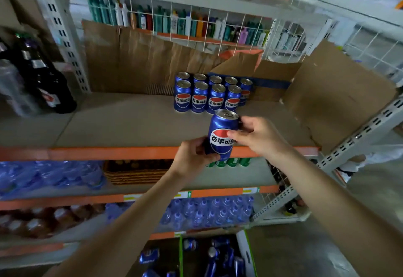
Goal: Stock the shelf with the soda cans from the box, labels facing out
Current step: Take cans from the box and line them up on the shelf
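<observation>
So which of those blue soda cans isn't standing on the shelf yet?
The blue soda can gripped by both the left hand and right hand; the shelved cans stand in rows.

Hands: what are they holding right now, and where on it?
One blue can, upright, label toward the camera. Left hand grips its lower side; right hand grips its upper right side.
</observation>
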